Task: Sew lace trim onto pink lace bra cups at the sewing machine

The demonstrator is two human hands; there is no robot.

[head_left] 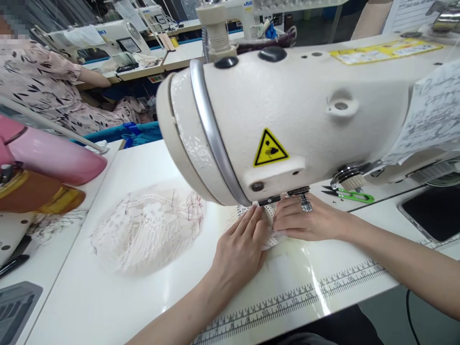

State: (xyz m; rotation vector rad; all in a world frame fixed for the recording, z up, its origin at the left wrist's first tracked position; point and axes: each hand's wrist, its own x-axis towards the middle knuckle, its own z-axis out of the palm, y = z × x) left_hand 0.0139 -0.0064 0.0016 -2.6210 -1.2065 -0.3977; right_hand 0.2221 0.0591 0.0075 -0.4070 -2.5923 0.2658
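Under the head of a cream sewing machine (305, 110), a small piece of white lace (270, 241) lies on the table. My left hand (240, 244) rests on its left side, fingers stretched out and pressed flat. On the other side, my right hand (309, 218) touches the lace with its fingers bent together near the needle area; whether it pinches the edge is hidden. The machine head covers the needle. To the left of my hands lies a larger pile of white lace (147, 230) with dark reddish loose threads.
Green thread snips (350, 194) and a black phone (433, 211) lie at the right. A printed ruler (280, 306) runs along the front edge. Left are a pink bottle (57, 151) and an amber container (39, 191). A person in a patterned garment (46, 81) sits beyond.
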